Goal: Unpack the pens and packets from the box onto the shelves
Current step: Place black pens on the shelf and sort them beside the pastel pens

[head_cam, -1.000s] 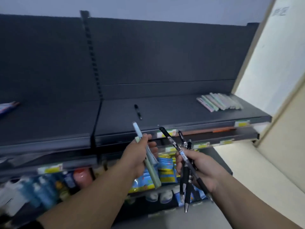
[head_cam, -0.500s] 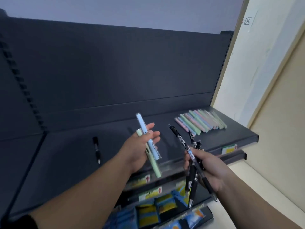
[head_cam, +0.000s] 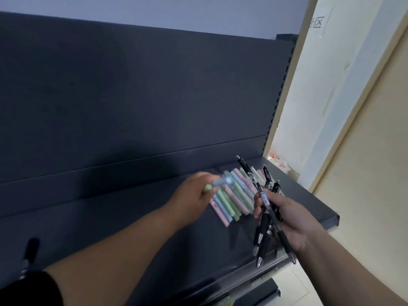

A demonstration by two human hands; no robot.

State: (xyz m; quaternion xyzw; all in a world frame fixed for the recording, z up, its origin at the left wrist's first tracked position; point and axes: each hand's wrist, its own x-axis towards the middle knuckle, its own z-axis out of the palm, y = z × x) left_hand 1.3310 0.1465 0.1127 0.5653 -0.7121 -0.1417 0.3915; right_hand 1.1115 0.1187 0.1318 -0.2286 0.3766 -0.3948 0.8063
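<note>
1. Toward the 2 o'clock corner of the dark shelf (head_cam: pixel 132 228), a row of pastel pens (head_cam: pixel 234 199) is lying side by side, each long axis running from 11 to 5 o'clock.
2. The person's left hand (head_cam: pixel 194 193) is hovering at the row's 9 o'clock edge. It is gripping what look like two pastel pens (head_cam: pixel 218 183), one green and one pale blue, though they are blurred.
3. The right hand (head_cam: pixel 287 219) is waiting at the row's 4 o'clock, clutching a fan of black pens (head_cam: pixel 265 217). I am counting at least three, perhaps five.
4. The left hand is standing nearer, so I judge its pair is going down first, turned to that 11-to-5 line.
5. The row is holding roughly ten pens. A lone black pen (head_cam: pixel 31 248) is lying far off at 8 o'clock.
</note>
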